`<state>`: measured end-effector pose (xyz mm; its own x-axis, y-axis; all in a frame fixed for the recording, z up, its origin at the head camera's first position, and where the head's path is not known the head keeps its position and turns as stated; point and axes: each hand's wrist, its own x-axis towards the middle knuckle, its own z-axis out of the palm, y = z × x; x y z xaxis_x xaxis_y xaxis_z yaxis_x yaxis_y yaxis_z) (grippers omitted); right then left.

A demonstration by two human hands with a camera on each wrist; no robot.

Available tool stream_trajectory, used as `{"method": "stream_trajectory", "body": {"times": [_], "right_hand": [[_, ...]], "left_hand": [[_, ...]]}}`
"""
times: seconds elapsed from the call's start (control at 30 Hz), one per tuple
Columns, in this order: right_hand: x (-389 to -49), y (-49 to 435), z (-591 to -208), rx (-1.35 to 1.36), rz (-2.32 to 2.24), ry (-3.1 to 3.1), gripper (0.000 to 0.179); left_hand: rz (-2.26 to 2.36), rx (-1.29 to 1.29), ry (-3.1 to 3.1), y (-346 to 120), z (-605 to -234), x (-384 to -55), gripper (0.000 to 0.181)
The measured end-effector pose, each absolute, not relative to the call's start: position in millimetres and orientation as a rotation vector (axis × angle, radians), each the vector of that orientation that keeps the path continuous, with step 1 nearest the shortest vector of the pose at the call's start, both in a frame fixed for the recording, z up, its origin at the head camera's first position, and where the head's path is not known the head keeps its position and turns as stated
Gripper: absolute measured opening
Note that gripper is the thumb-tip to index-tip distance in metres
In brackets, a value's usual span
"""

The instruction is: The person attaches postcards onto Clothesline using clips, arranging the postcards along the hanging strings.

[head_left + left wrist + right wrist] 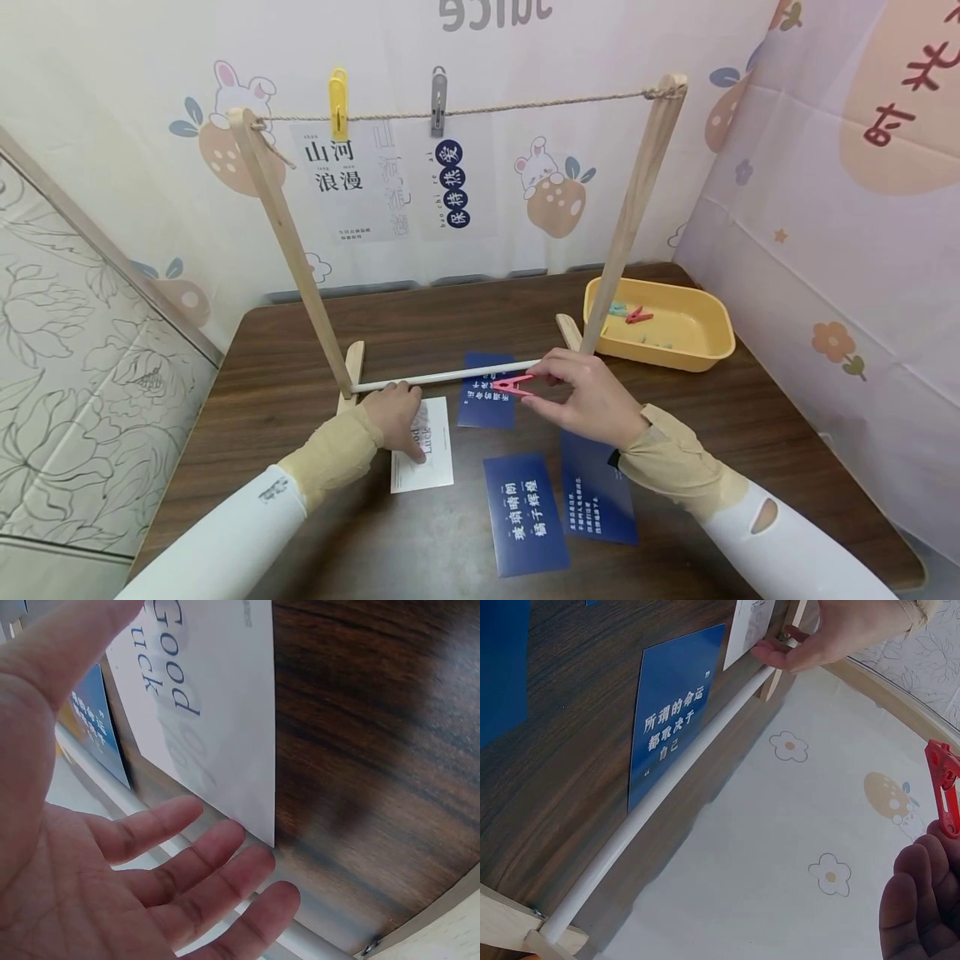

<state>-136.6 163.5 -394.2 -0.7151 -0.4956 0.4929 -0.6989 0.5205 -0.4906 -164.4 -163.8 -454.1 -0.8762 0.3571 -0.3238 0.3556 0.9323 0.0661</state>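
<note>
My right hand (592,398) pinches a red clothespin (513,384) by its handle end, its tip over a blue card (487,412). In the right wrist view that clothespin (946,791) shows at the right edge. My left hand (392,419) is spread at a white "Good Luck" card (437,467) lying on the table. In the left wrist view its thumb reaches over the card (217,675), and the other fingers (255,866) stand loosely bent by the card's edge; whether they touch is unclear. Two more blue cards, one printed large (527,533) and one in smaller text (600,500), lie nearer.
A wooden frame with a left post (288,242), a right post (637,200), a twine line (517,107) and a white crossbar (427,379) stands ahead. A yellow clip (339,100) and grey clip (438,96) hold sheets. At right, a yellow basin (693,360) contains small clothespins.
</note>
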Motion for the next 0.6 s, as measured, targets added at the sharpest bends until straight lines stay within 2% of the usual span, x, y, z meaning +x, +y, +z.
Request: {"method": "stream_trajectory", "body": {"times": [0.33,0.6], "right_hand": [[-137.0,164.7,-393.6,1.004,0.986,-2.475,0.027],[-137.3,164.7,-393.4,0.992,0.996,-2.491,0.027]], "left_hand": [[0.031,0.492,2.717,-168.4,-454.9,-166.3,0.117],[0.061,0.522,2.729,-171.5,-456.2,-165.8,0.116]]}}
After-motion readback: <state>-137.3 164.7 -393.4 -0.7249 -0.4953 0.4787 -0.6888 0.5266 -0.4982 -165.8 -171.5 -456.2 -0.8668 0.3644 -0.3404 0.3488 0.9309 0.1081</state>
